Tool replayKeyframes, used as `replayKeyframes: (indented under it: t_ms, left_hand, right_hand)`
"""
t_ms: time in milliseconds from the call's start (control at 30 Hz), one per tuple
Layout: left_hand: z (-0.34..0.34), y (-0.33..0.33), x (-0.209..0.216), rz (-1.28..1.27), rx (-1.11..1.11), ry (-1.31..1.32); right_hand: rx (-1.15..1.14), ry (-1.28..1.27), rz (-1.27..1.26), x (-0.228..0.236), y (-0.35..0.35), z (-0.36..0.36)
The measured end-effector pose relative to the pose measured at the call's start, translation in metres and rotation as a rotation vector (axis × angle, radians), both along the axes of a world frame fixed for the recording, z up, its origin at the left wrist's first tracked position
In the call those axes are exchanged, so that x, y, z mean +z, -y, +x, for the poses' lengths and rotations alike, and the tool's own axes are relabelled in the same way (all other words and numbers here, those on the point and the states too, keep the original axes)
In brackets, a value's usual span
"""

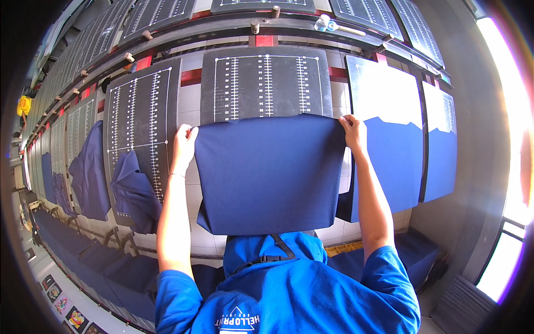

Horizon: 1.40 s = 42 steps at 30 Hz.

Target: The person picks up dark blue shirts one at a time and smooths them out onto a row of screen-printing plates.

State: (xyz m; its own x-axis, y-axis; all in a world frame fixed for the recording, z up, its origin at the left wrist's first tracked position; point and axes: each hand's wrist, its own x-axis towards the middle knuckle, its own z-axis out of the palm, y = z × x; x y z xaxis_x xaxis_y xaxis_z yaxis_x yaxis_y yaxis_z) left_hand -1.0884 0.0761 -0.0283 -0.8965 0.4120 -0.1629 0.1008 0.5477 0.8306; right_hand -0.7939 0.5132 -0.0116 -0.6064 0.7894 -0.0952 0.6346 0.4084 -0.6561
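Note:
A navy blue fabric panel spreads over the near part of the middle dark board, which carries white ruled scales. At the fabric's far left corner my left hand is closed, pinching the edge. My right hand pinches the far right corner in the same way. Between both hands the cloth's far edge runs nearly straight, with a slight peak right of centre. Its near end hangs toward my body.
Right of me, two boards bear flat navy fabric pieces. To the left, a crumpled navy piece lies on a ruled board. Beyond the boards runs a dark rail, with a small bottle on it.

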Motion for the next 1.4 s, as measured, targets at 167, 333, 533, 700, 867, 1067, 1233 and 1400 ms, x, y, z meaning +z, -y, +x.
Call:
replayKeyframes:
  t_ms: [167, 333, 533, 700, 867, 1067, 1233, 1400]
  left_hand:
    - [0.048, -0.048, 0.034, -0.215, -0.156, -0.661]
    - [0.081, -0.071, 0.042, -0.344, -0.326, -0.665]
    - [0.163, 0.099, -0.026, 0.217, 0.228, 0.853]
    - [0.243, 0.161, -0.011, 0.058, 0.281, 0.465]
    - [0.252, 0.168, -0.003, 0.008, 0.267, 0.298]
    - [0.251, 0.175, -0.001, -0.061, 0.236, 0.182]
    - [0.248, 0.16, -0.003, -0.232, 0.17, 0.098]
    - [0.16, 0.074, 0.012, 0.107, 0.239, 0.525]
  right_hand:
    - [0.079, 0.051, 0.343, 0.008, 0.027, -0.011]
    - [0.477, -0.033, 0.518, 0.029, 0.102, -0.014]
    - [-0.298, -0.057, -1.165, -0.06, 0.138, 0.195]
    - [-0.308, -0.219, -1.357, -0.046, 0.198, 0.299]
    - [-0.648, -0.516, -1.236, -0.039, 0.207, 0.324]
    - [-0.584, -0.428, -1.191, -0.038, 0.214, 0.332]
    - [-0.376, 0.091, -0.867, -0.04, 0.204, 0.304]
    - [0.011, -0.016, -0.61, -0.028, 0.149, 0.18]
